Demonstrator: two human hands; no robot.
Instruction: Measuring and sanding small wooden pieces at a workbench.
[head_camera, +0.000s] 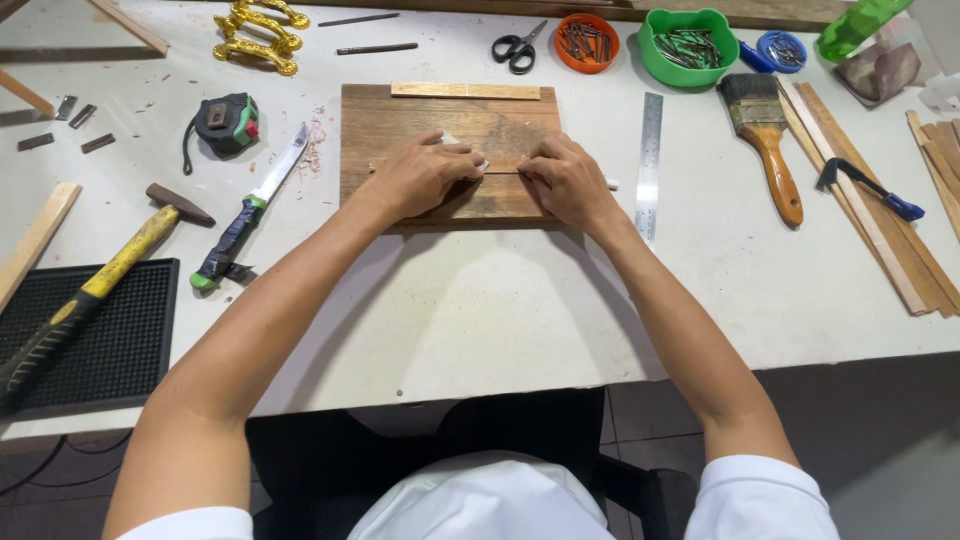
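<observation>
A brown wooden board (400, 115) lies flat in the middle of the white table. Both of my hands rest on it. My left hand (418, 176) presses down on a thin wooden strip (505, 165) that runs across the board, with a small white piece showing at its fingertips. My right hand (567, 180) is closed on the same strip from the right; a pale tip sticks out past its knuckles. A second light wooden strip (465, 91) lies along the board's far edge.
Left of the board lie a knife (255, 205), a tape measure (226, 124), a yellow-handled hammer (95, 285) and a black mat (120, 345). To the right are a steel ruler (649, 160), a paintbrush (765, 140) and wooden slats (870, 215). Scissors (517, 47) and nail bowls (690, 45) sit behind.
</observation>
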